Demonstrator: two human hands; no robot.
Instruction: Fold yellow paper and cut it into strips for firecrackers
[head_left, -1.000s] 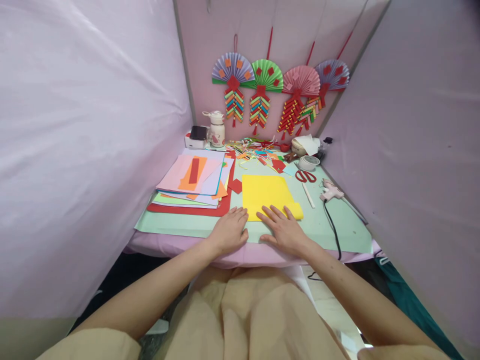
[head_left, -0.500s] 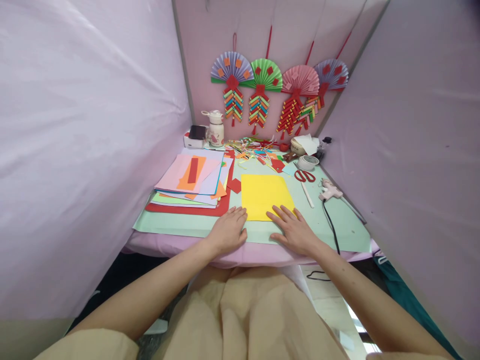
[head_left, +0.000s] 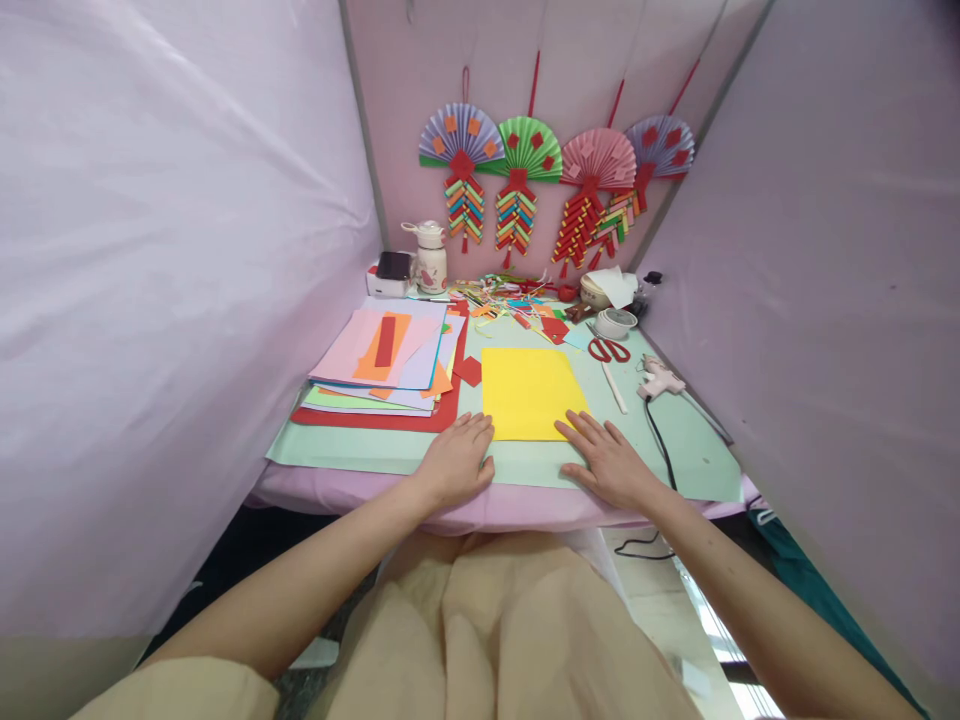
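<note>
A sheet of yellow paper (head_left: 531, 392) lies flat on the pale green table cover (head_left: 360, 450) in front of me. My left hand (head_left: 457, 458) rests palm down at the sheet's near left corner, fingers stretched out, fingertips at its edge. Over the near right corner lies my right hand (head_left: 609, 460), flat and spread, with its fingertips on the yellow paper. Neither hand grips anything. Beyond the left hand, a small red paper hexagon (head_left: 469, 371) sits beside the sheet's left edge.
Coloured paper (head_left: 341, 350) is stacked on the left. To the right lie red-handled scissors (head_left: 608, 350), a white pen-like stick (head_left: 614, 388) and a corded glue gun (head_left: 660, 378). Paper scraps (head_left: 510, 292) and a bottle (head_left: 431, 262) stand behind; paper fans (head_left: 529, 145) hang on the back wall.
My right hand has slid rightward along the near edge of the yellow paper to its corner. My left hand has stayed in place.
</note>
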